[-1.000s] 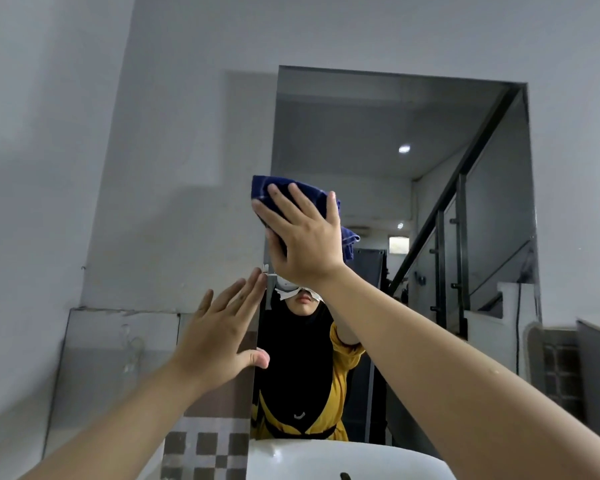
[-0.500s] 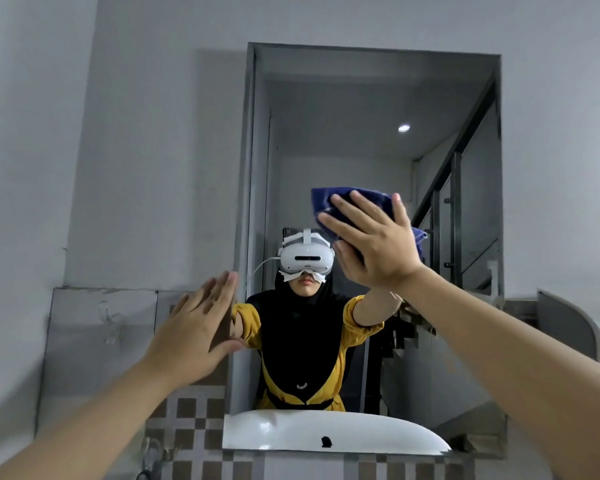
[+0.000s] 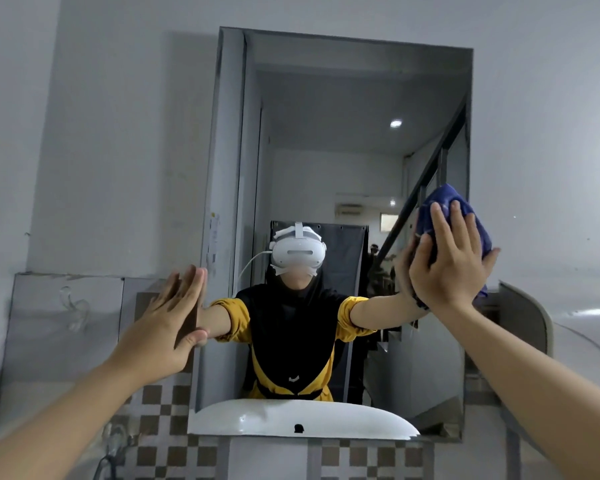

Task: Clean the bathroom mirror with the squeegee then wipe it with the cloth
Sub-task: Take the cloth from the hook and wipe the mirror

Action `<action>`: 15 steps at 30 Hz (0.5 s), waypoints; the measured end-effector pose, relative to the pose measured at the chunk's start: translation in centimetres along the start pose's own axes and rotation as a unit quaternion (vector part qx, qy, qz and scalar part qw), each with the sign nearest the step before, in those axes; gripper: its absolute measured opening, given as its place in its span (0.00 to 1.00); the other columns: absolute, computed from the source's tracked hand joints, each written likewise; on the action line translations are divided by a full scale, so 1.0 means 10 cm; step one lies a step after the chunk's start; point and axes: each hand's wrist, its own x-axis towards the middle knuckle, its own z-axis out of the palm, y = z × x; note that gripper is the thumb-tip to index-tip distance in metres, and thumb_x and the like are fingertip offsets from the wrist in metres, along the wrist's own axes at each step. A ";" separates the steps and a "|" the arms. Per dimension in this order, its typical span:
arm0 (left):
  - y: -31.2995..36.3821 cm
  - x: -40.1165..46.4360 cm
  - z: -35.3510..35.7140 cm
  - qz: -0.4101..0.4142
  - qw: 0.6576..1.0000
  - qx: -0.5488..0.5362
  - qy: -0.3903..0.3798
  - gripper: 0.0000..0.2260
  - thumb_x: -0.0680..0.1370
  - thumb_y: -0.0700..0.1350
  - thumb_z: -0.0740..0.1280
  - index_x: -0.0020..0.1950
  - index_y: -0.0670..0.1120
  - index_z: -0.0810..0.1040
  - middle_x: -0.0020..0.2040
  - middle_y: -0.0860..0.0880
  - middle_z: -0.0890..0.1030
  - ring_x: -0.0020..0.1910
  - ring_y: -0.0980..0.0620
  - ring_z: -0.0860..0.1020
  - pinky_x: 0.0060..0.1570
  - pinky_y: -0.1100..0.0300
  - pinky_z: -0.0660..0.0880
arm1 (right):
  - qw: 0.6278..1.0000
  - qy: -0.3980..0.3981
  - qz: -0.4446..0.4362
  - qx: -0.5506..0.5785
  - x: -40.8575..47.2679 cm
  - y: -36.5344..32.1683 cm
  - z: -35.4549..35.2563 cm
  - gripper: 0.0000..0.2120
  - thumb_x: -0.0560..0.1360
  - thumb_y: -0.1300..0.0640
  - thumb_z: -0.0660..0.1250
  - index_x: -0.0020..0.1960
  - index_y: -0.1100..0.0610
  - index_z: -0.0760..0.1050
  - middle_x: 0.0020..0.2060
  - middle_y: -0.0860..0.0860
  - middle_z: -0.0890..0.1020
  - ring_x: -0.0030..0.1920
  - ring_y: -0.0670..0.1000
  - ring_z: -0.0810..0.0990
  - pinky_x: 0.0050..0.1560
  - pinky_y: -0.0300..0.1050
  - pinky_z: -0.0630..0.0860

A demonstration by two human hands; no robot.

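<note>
The frameless rectangular mirror (image 3: 343,116) hangs on the grey wall straight ahead. My right hand (image 3: 447,265) presses a bunched dark blue cloth (image 3: 465,216) flat against the glass at the mirror's right edge, about mid-height. My left hand (image 3: 163,323) is flat and empty, fingers together, resting against the wall at the mirror's lower left edge. No squeegee is in view. The glass reflects a person with a headset and both outstretched arms.
A white sink's reflection (image 3: 302,419) shows along the mirror's bottom edge. Brown and white checkered tiles (image 3: 160,410) cover the wall below. A grey panel (image 3: 66,323) sits left of the mirror, and a curved grey surface (image 3: 527,317) stands at the right.
My right hand has slid the blue cloth across the glass from the upper left part to the right edge. My left hand stayed at the mirror's left edge while my view shifted.
</note>
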 end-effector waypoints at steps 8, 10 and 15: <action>-0.03 0.00 0.01 0.002 1.000 -0.021 -0.010 0.46 0.74 0.45 0.68 0.71 0.61 0.32 0.75 0.57 0.37 0.74 0.51 0.37 0.70 0.45 0.54 | 0.985 -0.091 0.143 -0.022 -0.20 -0.27 0.04 0.31 0.75 0.41 0.44 0.77 0.46 0.47 0.78 0.51 0.54 0.77 0.56 0.50 0.71 0.71 0.46; -0.05 0.00 0.01 0.001 1.000 -0.025 -0.010 0.45 0.74 0.45 0.68 0.72 0.60 0.33 0.75 0.57 0.37 0.74 0.52 0.37 0.70 0.44 0.54 | 0.986 -0.091 0.142 -0.016 -0.23 -0.40 0.06 0.33 0.73 0.41 0.42 0.77 0.46 0.48 0.78 0.51 0.54 0.77 0.56 0.50 0.70 0.72 0.46; -0.08 -0.02 0.04 0.013 0.999 -0.029 0.004 0.44 0.74 0.46 0.68 0.73 0.59 0.35 0.75 0.58 0.39 0.74 0.53 0.37 0.68 0.46 0.57 | 0.993 -0.012 0.115 0.016 -0.40 -0.93 0.25 0.25 0.77 0.49 0.50 0.73 0.46 0.64 0.75 0.50 0.65 0.75 0.56 0.60 0.67 0.75 0.49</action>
